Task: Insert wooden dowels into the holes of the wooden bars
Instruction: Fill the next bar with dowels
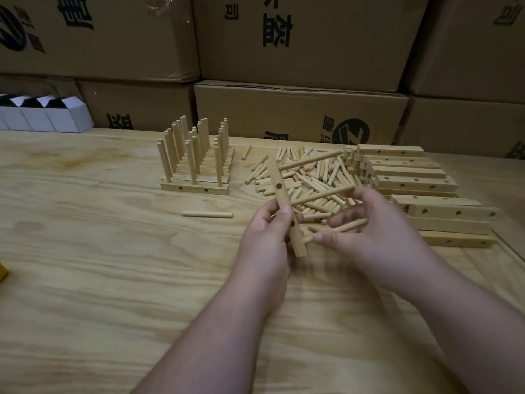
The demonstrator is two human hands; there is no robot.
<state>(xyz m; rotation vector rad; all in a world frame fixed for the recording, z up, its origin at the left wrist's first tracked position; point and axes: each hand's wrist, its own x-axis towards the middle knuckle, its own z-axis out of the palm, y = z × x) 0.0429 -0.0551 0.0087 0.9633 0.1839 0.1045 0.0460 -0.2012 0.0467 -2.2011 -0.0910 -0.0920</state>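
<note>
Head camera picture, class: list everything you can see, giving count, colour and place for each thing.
held bar: one, pale wood, centre, two dowels already in it
third dowel: one, pale, at the bar's lower end
loose dowels: heap, too many to count, behind the hands
stray dowel: one, left of the hands
finished bars: a stack, dowels upright, centre left
empty bars: a pile, right
white boxes: several, far left
cardboard boxes: brown, stacked behind
table: one, pale wood
left hand: grips bar
right hand: fingers hold third dowel
</note>
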